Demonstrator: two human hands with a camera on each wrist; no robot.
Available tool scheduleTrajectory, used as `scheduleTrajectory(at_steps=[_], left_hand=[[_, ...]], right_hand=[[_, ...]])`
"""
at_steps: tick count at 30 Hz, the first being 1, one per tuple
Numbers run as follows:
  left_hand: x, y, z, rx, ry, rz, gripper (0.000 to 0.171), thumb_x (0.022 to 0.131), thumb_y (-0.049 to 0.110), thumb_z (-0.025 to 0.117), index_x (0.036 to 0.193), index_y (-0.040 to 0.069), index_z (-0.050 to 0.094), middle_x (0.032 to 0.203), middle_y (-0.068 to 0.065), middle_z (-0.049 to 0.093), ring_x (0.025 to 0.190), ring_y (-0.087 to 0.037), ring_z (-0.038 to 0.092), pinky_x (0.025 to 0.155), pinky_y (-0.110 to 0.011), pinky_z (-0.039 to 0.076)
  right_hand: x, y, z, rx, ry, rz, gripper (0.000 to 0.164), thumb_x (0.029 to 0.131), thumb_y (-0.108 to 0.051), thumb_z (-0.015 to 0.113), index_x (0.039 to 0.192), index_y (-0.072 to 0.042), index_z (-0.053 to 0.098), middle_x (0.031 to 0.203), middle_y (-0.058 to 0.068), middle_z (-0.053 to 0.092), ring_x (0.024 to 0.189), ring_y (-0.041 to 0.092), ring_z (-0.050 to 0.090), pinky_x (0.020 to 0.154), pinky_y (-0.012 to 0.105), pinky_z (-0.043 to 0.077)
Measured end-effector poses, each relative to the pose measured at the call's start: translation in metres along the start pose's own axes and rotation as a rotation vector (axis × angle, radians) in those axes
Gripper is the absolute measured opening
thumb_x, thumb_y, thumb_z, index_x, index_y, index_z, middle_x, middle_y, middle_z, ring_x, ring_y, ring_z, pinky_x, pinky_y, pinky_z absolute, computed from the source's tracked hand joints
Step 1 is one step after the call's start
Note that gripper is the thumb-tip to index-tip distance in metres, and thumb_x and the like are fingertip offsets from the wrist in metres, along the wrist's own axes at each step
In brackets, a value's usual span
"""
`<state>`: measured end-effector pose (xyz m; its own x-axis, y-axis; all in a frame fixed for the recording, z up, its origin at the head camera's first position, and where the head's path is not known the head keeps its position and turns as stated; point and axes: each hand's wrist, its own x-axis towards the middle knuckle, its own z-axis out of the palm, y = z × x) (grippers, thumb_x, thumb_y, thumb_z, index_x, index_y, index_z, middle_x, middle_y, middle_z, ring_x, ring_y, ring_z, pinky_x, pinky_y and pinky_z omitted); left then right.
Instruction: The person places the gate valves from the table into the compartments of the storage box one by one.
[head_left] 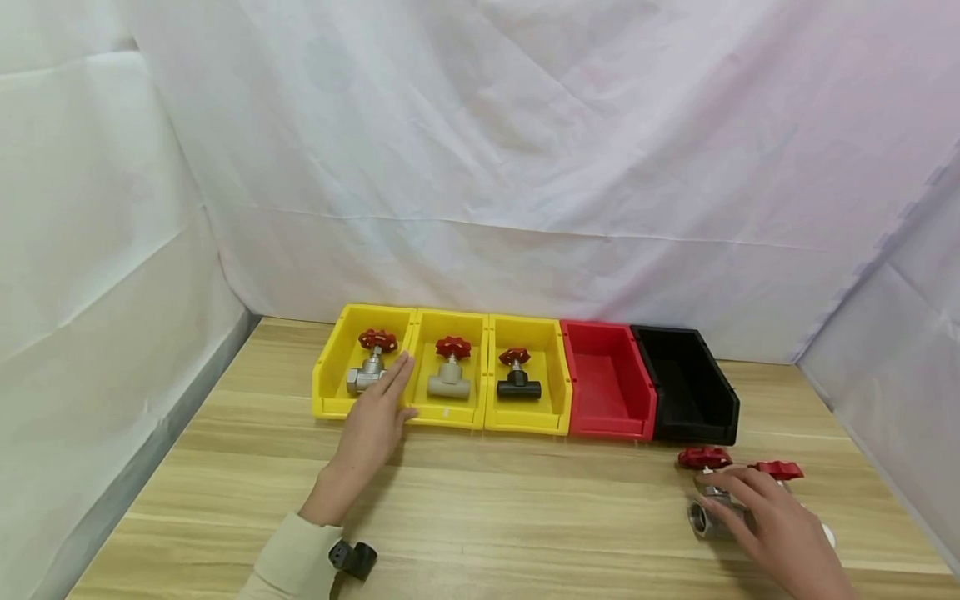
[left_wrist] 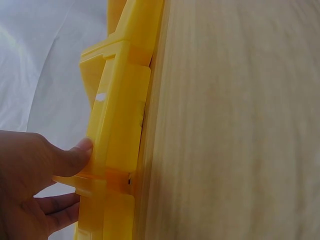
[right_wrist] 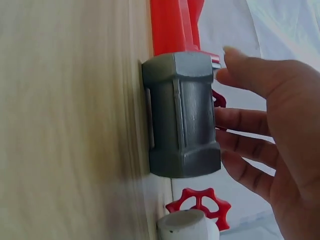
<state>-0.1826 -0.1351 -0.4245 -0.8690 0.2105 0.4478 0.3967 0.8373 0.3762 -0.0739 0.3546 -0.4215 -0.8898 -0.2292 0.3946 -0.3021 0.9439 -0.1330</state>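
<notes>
My left hand [head_left: 375, 421] lies over the divider between the first two yellow bins, fingers extended, thumb at the second bin's front rim [left_wrist: 102, 117]. Near its fingers, a metal gate valve [head_left: 366, 379] with a red handwheel sits in the first bin. A beige valve [head_left: 448, 383] is in the second bin and a black valve [head_left: 519, 385] in the third, both with red handwheels. At the right, my right hand [head_left: 780, 529] reaches round a metal valve [right_wrist: 182, 115] on the table, its thumb and fingers spread apart beside the valve body.
A red bin [head_left: 600, 379] and a black bin [head_left: 686, 383] continue the row to the right. A white valve [right_wrist: 182, 225] with a red handwheel stands beside the metal one, partly behind my right hand. White cloth [head_left: 525, 167] hangs behind the wooden table [head_left: 480, 517].
</notes>
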Motion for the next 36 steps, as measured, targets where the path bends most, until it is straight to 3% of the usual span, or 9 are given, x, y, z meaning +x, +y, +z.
scheduleTrajectory(at_steps=[3, 11, 22, 36], left_hand=[[0.0000, -0.0005, -0.0002, -0.007, 0.008, 0.008, 0.073, 0.080, 0.010, 0.077, 0.144, 0.004, 0.041, 0.148, -0.011, 0.039, 0.101, -0.040, 0.059, 0.078, -0.045, 0.054], [0.0004, -0.0011, 0.0005, -0.008, 0.017, 0.018, 0.073, 0.081, 0.010, 0.077, 0.144, 0.003, 0.042, 0.148, -0.011, 0.040, 0.101, -0.040, 0.060, 0.076, -0.044, 0.055], [0.0006, -0.0027, 0.0017, -0.018, 0.007, 0.018, 0.073, 0.080, 0.010, 0.078, 0.144, 0.002, 0.041, 0.149, -0.012, 0.038, 0.103, -0.040, 0.059, 0.078, -0.045, 0.054], [0.0014, -0.0032, 0.0016, -0.028, 0.006, 0.011, 0.074, 0.080, 0.008, 0.078, 0.144, 0.002, 0.041, 0.149, -0.012, 0.038, 0.092, -0.038, 0.062, 0.065, -0.036, 0.055]], right_hand=[[-0.0020, 0.0032, 0.0006, -0.017, -0.008, -0.027, 0.029, 0.070, -0.025, 0.084, 0.097, -0.023, 0.073, 0.096, -0.007, 0.058, 0.079, 0.015, 0.055, 0.052, 0.033, 0.051], [-0.0050, 0.0063, -0.0012, 0.009, -0.120, 0.018, 0.028, 0.074, -0.042, 0.080, 0.100, -0.035, 0.072, 0.097, -0.013, 0.052, 0.080, 0.011, 0.052, 0.056, 0.035, 0.050], [-0.0079, 0.0045, 0.0022, 0.053, -0.280, 0.120, 0.044, 0.073, -0.054, 0.075, 0.109, -0.028, 0.070, 0.108, 0.006, 0.057, 0.082, 0.023, 0.059, 0.059, 0.043, 0.052], [-0.0105, 0.0066, 0.0060, 0.058, -0.272, 0.085, 0.050, 0.070, -0.053, 0.076, 0.114, -0.031, 0.070, 0.116, 0.016, 0.058, 0.101, 0.038, 0.058, 0.065, 0.051, 0.054]])
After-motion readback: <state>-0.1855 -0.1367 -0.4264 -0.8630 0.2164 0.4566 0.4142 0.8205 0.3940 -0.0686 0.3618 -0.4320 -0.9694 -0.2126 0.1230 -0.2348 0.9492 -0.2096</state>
